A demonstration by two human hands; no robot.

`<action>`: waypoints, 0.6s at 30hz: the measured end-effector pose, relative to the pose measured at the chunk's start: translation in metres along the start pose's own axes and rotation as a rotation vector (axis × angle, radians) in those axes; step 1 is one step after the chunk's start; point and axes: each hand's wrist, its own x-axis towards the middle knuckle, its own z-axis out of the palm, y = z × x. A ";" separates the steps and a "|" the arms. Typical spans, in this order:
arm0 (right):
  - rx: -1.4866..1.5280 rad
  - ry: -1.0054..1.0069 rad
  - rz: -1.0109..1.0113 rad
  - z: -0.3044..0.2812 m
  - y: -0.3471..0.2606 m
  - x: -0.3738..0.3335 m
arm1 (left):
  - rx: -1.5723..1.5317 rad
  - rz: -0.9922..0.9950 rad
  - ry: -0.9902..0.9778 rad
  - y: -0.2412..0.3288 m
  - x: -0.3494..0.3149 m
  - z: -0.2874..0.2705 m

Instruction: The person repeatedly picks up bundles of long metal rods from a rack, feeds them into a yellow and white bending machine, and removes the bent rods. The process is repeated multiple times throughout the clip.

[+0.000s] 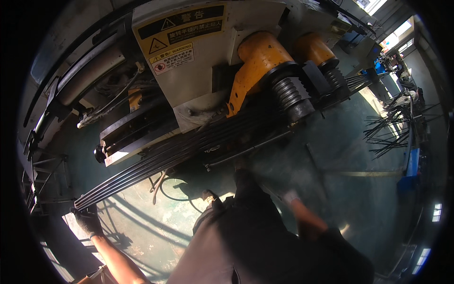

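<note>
In my left hand [88,223], which wears a dark grey glove, are the near-left ends of several long steel bars [137,177]. The fingers close around the ends. Side by side, the bars slant up to the right and pass beneath the machine's orange parts. My right hand [290,196], in a pale glove, hangs low beside my right leg, away from the bars. It is small and dim, and its fingers do not show clearly.
A large machine with a pale housing [208,61], orange arms [260,61] and ribbed rollers [289,92] fills the space ahead. A hose [158,187] lies on the green floor [142,217]. Loose bars [390,125] pile up at right, near a blue stand [411,168]. A metal frame [47,173] stands far left.
</note>
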 end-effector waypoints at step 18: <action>0.279 0.068 -0.062 -0.186 -0.028 0.195 | -0.141 -0.538 -0.118 -0.153 -0.231 0.361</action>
